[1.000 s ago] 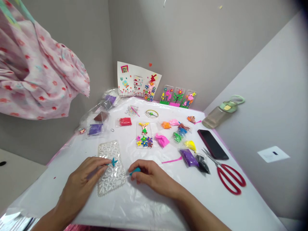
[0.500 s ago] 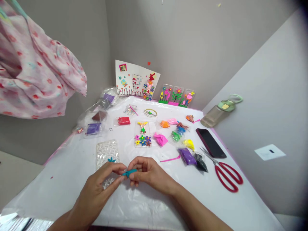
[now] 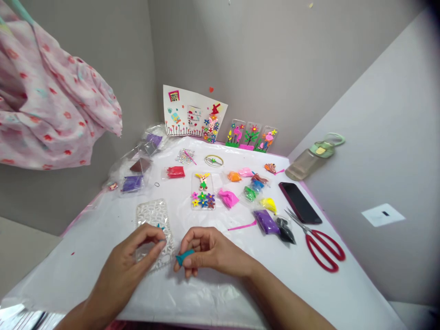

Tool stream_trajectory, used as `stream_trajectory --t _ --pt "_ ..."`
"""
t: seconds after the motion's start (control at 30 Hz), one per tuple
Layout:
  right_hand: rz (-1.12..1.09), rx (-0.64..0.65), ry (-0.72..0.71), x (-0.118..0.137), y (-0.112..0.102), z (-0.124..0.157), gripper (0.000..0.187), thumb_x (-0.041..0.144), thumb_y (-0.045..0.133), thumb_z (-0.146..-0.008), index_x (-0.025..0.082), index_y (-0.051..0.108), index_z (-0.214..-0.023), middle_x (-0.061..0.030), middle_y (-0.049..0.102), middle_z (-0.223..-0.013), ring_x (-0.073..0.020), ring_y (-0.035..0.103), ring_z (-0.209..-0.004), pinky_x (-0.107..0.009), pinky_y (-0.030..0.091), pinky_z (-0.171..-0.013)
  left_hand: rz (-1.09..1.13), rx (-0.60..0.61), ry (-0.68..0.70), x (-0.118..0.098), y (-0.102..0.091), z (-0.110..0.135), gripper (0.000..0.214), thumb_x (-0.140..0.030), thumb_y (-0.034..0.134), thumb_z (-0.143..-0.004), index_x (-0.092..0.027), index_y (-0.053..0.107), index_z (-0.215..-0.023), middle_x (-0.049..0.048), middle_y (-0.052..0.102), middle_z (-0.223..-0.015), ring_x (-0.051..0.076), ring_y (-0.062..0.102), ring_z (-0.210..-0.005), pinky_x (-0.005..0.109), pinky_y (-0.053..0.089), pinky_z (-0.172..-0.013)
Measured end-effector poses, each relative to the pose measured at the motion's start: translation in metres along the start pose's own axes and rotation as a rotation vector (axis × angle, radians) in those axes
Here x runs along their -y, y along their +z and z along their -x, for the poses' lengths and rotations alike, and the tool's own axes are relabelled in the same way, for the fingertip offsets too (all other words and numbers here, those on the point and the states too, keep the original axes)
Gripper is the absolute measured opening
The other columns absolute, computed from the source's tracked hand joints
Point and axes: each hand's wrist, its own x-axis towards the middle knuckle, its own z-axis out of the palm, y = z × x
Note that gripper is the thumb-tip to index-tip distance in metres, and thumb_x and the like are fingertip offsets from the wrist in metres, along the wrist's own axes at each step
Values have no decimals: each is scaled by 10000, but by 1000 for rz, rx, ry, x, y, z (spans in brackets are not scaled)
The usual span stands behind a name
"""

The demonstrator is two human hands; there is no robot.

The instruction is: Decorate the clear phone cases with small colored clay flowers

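My right hand (image 3: 209, 251) is closed on a lump of teal clay (image 3: 184, 256), held just above the white table cover (image 3: 330, 293). My left hand (image 3: 132, 261) pinches a tiny bit of teal clay between thumb and fingertips, over the clear patterned phone case (image 3: 153, 214). A small teal clay flower (image 3: 160, 226) sits on that case, partly hidden by my left fingers. The two hands are a short gap apart.
A decorated case with clay bunny and flowers (image 3: 202, 191) lies further back. Bags of coloured clay (image 3: 266, 222) are spread at centre and left. Red scissors (image 3: 321, 245), a dark phone (image 3: 299, 202) and a green bottle (image 3: 311, 158) are at right. Pink cloth (image 3: 51, 105) hangs at left.
My left hand left the flower on the case, met my right hand at the teal lump, then drew back over the case with a small pinch of clay.
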Motion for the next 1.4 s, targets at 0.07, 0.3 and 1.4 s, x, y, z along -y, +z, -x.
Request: stream_trajectory --t 0.07,0.3,1.4 --pt "0 2 -5 3 1 2 475 449 939 -712 149 636 -920 -17 721 -842 -98 652 -655 -234 496 -666 41 -65 -88 5 -7 0 309 -574 675 -868 -275 746 -893 11 783 -949 215 741 -897 249 589 -782" --pt "64 -56 -24 3 -3 2 471 470 916 -744 141 639 -935 -26 714 -823 -95 638 -659 -233 506 -691 122 -30 -281 18 -17 5 442 -677 687 -807 -301 823 -995 26 837 -1011 262 792 -967 296 648 -844" --pt "59 -59 -71 1 -7 0 413 443 900 -777 134 659 -907 -20 709 -832 -73 626 -640 -198 482 -637 -124 -120 -88 20 -25 -2 438 -639 573 -877 -266 671 -669 -53 654 -641 143 620 -591 178 502 -571"
